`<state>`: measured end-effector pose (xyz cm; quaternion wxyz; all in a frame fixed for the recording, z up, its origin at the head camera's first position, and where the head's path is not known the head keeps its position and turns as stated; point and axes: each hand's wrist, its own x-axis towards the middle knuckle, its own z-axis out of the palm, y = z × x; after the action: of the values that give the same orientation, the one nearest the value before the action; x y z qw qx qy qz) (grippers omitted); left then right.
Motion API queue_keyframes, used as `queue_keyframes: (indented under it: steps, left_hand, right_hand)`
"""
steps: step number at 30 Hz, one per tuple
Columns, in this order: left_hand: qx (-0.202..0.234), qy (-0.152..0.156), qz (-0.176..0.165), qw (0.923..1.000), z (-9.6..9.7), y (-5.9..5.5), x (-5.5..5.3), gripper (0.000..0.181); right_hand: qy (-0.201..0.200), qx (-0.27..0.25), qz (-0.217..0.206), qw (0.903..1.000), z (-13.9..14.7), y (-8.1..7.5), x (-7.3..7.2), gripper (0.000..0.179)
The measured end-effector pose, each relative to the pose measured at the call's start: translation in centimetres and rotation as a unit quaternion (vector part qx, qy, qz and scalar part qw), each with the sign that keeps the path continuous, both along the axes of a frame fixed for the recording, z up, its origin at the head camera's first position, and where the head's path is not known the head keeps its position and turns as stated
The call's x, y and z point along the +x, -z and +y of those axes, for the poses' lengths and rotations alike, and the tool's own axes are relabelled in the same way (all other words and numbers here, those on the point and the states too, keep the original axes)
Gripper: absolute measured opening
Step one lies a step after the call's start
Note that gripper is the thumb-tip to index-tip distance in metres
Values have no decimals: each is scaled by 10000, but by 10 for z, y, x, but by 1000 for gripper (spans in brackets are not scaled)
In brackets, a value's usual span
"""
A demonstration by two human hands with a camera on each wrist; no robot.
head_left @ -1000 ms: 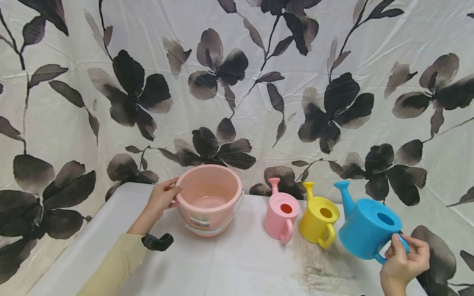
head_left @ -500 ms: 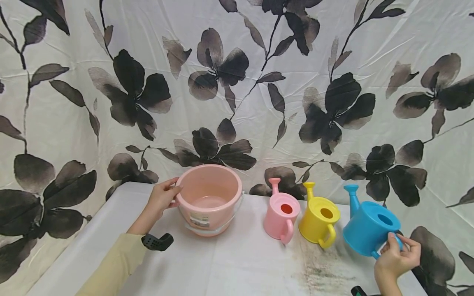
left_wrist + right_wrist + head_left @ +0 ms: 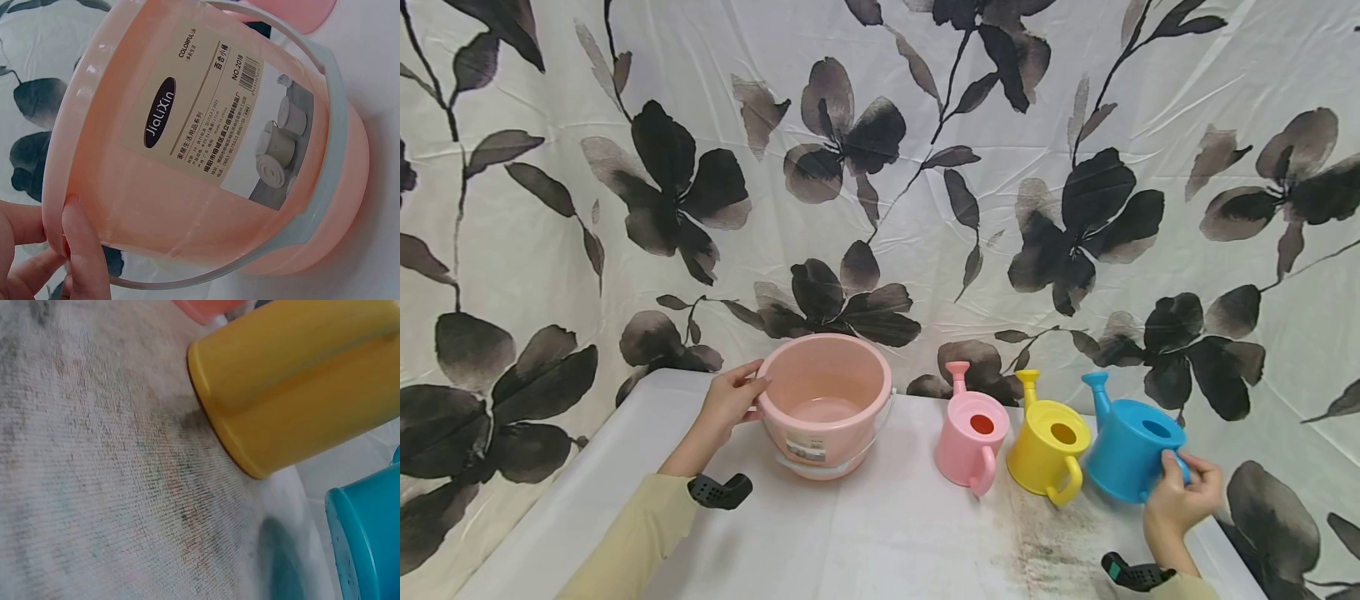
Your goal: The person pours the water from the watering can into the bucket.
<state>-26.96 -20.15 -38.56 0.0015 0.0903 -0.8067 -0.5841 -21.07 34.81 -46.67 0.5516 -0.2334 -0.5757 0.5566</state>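
My left hand [image 3: 724,408] grips the left rim of a pale pink bucket [image 3: 823,367], its thumb [image 3: 87,250] against the outer wall in the left wrist view. The bucket bears a printed label [image 3: 200,119], and its pale bail handle [image 3: 303,228] hangs down in front. At the right, my right hand [image 3: 1183,498] pinches the handle of a blue watering can [image 3: 1123,454], spout toward the backdrop. In the right wrist view, part of the blue can's underside shows, with a shadow beside it; the right hand is out of that view.
A yellow watering can [image 3: 1037,454] stands just left of the blue one, and a pink watering can [image 3: 958,442] left of that. The white-covered table [image 3: 880,542] has a dark stained patch [image 3: 1048,542] near the right. A floral cloth [image 3: 955,250] hangs behind.
My right hand has brought the blue watering can leftward, closer to the yellow one, and the can looks less tilted. The left hand and bucket stay put.
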Motion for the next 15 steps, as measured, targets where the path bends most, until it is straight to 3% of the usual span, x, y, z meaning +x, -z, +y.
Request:
queue_keyframes:
  steps: [7,15]
  left_hand:
    - [12,22,-23,10000,0,1,-1,55]
    - [28,10,-39,10000,0,1,-1,55]
  right_hand:
    - [97,-7,-244,9997,2,7,-8,31]
    - [-53,59,-455,9989,4,17,-10,32]
